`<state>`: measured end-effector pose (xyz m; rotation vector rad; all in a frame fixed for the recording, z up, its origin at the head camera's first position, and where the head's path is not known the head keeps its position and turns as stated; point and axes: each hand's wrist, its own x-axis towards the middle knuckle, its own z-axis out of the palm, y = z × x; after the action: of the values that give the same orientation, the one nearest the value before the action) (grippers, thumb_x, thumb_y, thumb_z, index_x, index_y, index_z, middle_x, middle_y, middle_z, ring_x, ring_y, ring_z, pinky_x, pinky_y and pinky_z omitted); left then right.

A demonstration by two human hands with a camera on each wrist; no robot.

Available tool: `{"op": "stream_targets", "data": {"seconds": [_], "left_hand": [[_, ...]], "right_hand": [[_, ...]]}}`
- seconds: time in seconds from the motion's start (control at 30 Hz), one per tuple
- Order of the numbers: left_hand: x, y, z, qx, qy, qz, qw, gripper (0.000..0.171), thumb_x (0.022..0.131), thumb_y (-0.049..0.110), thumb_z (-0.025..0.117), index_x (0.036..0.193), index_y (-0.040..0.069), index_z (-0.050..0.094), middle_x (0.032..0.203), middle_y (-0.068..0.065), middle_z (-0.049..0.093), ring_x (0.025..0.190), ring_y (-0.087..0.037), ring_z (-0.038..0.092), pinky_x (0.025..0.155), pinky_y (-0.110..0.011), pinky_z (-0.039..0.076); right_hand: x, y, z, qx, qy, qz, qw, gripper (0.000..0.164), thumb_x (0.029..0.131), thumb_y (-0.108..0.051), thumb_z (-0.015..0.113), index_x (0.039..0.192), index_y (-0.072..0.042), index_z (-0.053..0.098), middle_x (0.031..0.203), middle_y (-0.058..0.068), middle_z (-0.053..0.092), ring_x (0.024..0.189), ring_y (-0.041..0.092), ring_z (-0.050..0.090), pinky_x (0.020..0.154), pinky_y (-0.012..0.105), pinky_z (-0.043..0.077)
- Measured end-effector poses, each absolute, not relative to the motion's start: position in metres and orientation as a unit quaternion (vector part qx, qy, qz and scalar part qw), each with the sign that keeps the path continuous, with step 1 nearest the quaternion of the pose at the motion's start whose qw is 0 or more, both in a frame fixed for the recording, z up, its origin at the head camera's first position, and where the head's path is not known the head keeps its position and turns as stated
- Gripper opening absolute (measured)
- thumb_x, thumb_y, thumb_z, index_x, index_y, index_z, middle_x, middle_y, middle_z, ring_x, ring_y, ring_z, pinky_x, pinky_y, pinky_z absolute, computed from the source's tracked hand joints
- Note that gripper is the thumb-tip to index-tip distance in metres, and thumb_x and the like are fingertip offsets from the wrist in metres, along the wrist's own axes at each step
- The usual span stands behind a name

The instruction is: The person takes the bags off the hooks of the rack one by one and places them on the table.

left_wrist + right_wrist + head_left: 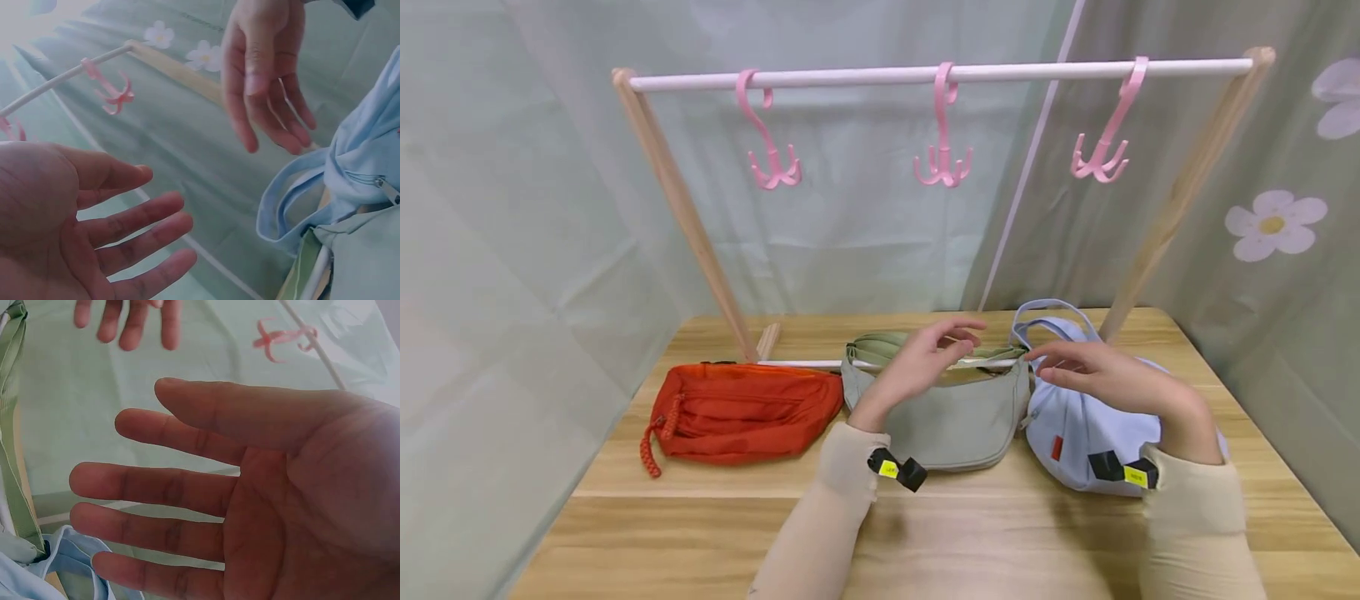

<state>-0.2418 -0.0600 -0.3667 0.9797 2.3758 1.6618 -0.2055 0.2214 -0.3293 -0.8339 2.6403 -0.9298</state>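
Above the grey-green shoulder bag [955, 421] my left hand [921, 362] hovers, fingers relaxed and nothing in them. My right hand [1108, 375] hangs over the light blue bag [1067, 442], its fingers loosely extended and holding nothing. Both palms appear bare in the wrist views, as the left hand [119, 231] and the right hand [250, 494] show. The blue bag's strap loop [281, 206] stands up behind it. A green strap [880, 346] lies along the back of the grey-green bag. At the left lies a red-orange waist bag [745, 412] with a braided zip cord.
A rack with a white top bar [865, 77] and wooden legs [688, 217] spans the table [715, 533]. Three pink hooks hang from it: a left hook [772, 158], a middle hook [943, 150] and a right hook [1105, 150]. A curtain [850, 250] stands behind.
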Motion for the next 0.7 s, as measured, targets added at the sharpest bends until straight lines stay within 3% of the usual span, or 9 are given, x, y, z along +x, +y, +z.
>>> {"op": "stream_targets", "data": {"seconds": [0.17, 0.43, 0.57, 0.7], "left_hand": [[-0.243, -0.064, -0.359, 0.324, 0.768, 0.551, 0.041, 0.032, 0.102, 0.017, 0.053, 0.134, 0.015, 0.058, 0.116, -0.006, 0.067, 0.105, -0.023, 0.063, 0.084, -0.031, 0.052], [-0.245, -0.068, -0.352, 0.336, 0.768, 0.544, 0.036, 0.032, 0.102, 0.015, 0.053, 0.134, 0.015, 0.058, 0.115, -0.004, 0.067, 0.102, -0.015, 0.063, 0.086, -0.029, 0.052], [-0.248, -0.074, -0.347, 0.333, 0.776, 0.534, 0.029, 0.032, 0.102, 0.017, 0.054, 0.134, 0.017, 0.058, 0.116, -0.002, 0.067, 0.104, -0.016, 0.063, 0.086, -0.031, 0.051], [-0.252, -0.089, -0.343, 0.325, 0.789, 0.522, 0.001, 0.032, 0.102, 0.019, 0.054, 0.134, 0.018, 0.058, 0.118, -0.001, 0.065, 0.106, -0.016, 0.062, 0.089, -0.034, 0.051]], "right_hand": [[-0.206, 0.22, -0.331, -0.283, 0.894, -0.323, 0.13, 0.033, 0.102, -0.028, 0.054, 0.133, -0.017, 0.057, 0.115, -0.001, 0.065, 0.107, 0.02, 0.062, 0.087, 0.033, 0.051], [-0.209, 0.22, -0.329, -0.282, 0.897, -0.308, 0.144, 0.036, 0.102, -0.028, 0.054, 0.136, -0.015, 0.055, 0.117, 0.002, 0.063, 0.108, 0.021, 0.061, 0.088, 0.037, 0.051], [-0.212, 0.216, -0.329, -0.281, 0.904, -0.303, 0.107, 0.033, 0.102, -0.026, 0.054, 0.133, -0.013, 0.058, 0.118, 0.001, 0.064, 0.108, 0.02, 0.062, 0.089, 0.038, 0.051], [-0.221, 0.203, -0.329, -0.298, 0.896, -0.329, 0.018, 0.026, 0.101, -0.016, 0.057, 0.125, -0.008, 0.063, 0.117, 0.004, 0.066, 0.104, 0.019, 0.064, 0.088, 0.031, 0.052]]}}
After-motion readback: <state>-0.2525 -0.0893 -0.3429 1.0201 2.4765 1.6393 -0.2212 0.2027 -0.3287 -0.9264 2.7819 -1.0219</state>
